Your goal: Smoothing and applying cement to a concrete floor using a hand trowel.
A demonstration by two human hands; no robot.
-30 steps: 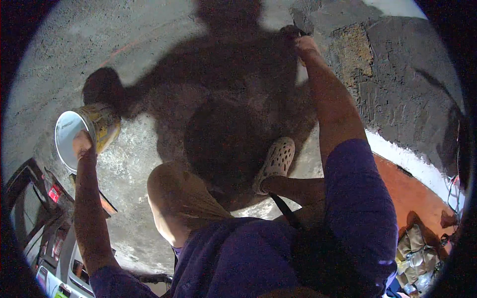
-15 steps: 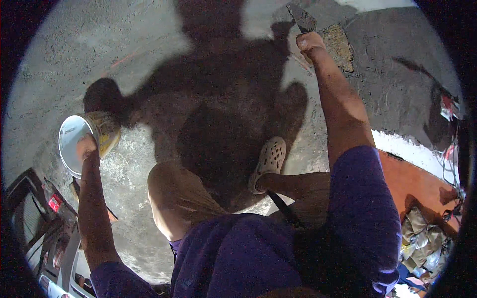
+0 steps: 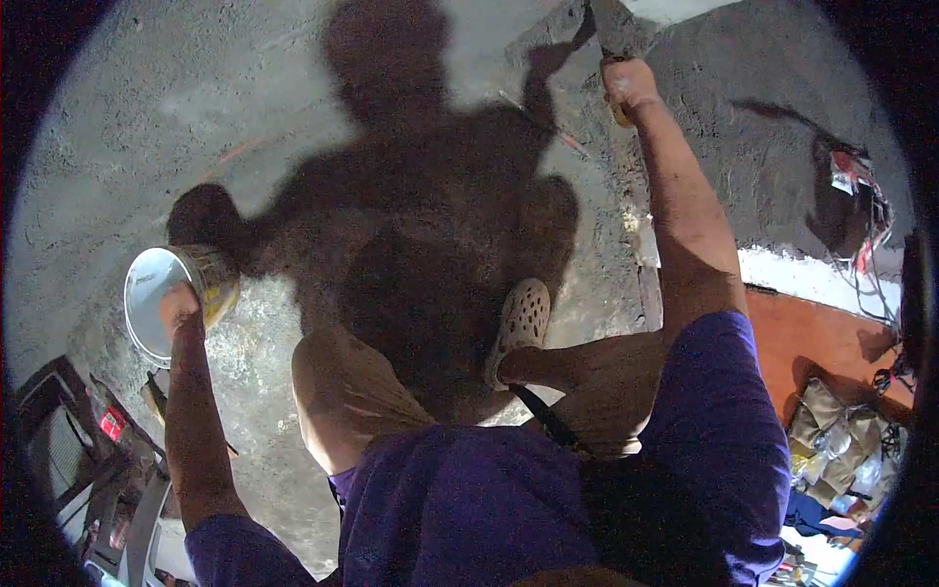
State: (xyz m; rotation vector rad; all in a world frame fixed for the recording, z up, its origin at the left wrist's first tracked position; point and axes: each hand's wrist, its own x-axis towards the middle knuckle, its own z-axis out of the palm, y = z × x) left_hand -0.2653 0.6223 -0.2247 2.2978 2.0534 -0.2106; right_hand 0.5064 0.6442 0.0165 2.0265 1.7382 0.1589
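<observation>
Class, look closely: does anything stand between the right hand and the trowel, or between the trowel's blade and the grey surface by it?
Nothing visible does. The right hand grips the trowel, and no object shows between blade and grey surface, though contact can't be judged. The bucket is well off to the left.

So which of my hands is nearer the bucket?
Left. Your left hand is on the bucket, at its rim; your right hand is far over to the bucket's right, holding a trowel.
</observation>
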